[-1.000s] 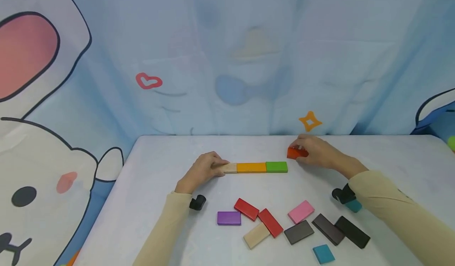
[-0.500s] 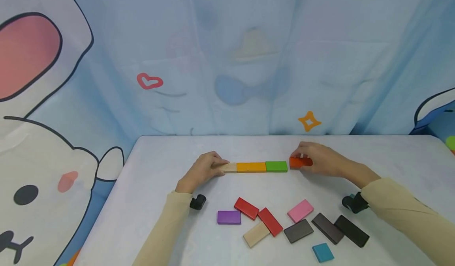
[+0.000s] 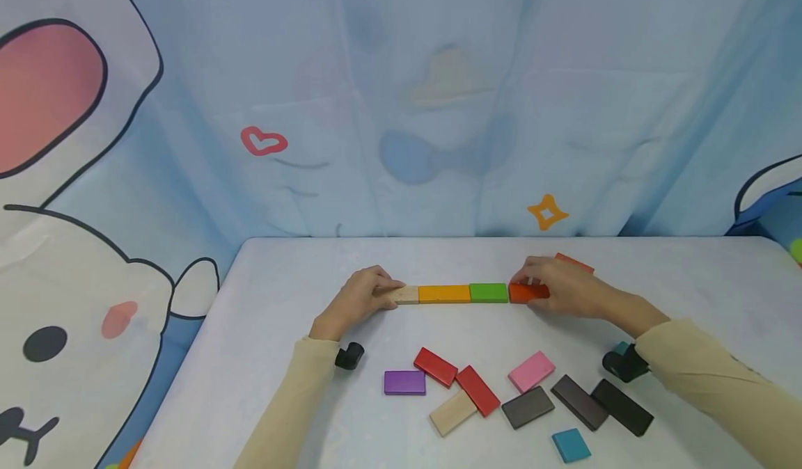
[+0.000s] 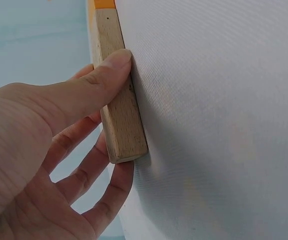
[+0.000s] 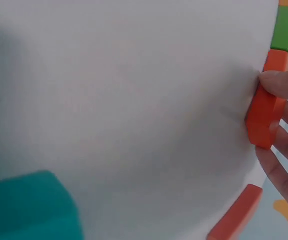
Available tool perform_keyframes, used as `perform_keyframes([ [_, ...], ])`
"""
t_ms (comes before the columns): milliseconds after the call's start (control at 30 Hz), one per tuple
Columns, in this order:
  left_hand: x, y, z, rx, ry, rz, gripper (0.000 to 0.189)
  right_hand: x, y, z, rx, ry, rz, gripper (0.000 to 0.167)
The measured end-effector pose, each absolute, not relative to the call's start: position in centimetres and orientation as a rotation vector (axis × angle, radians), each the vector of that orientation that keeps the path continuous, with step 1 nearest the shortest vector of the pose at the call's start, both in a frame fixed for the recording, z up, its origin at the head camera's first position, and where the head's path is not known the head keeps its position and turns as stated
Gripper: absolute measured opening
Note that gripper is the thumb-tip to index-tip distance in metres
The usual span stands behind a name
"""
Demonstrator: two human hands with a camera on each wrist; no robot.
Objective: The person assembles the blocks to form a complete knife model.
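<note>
A row of wooden blocks runs across the table: a plain wood block (image 4: 119, 117) at the left end, a yellow-orange block (image 3: 444, 294), then a green block (image 3: 489, 293). My left hand (image 3: 356, 302) pinches the plain wood block, thumb along one side and fingers on the other. At the right end, my right hand (image 3: 567, 287) grips an orange-red block (image 5: 266, 102) between thumb and fingers, its end right at the green block's end. A second orange block (image 3: 574, 263) shows behind the right hand.
Nearer the front lie a purple block (image 3: 404, 383), two red blocks (image 3: 435, 367), a plain block (image 3: 453, 413), a pink block (image 3: 531, 371), several dark blocks (image 3: 528, 407) and a blue block (image 3: 571, 445). A teal block (image 5: 31, 207) sits beneath the right wrist. A printed curtain (image 3: 313, 197) hangs behind.
My right hand has brought the orange-red block down toward me and then left against the green block's end. The second orange block has come into view. My left hand has stayed in place.
</note>
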State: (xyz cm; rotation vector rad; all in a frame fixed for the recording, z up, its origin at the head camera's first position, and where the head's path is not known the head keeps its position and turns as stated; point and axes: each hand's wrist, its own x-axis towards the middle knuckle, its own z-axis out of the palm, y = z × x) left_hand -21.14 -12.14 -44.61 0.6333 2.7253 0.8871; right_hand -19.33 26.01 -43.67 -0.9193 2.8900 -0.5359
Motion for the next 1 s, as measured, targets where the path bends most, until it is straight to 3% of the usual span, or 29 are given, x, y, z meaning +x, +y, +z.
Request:
perform_keyframes([
  [1000, -21.13, -12.15, -44.61, 0.643, 2.718, 0.883, 0.039, -19.21, 25.96, -44.37, -0.954, 2.889, -0.57, 0.039],
])
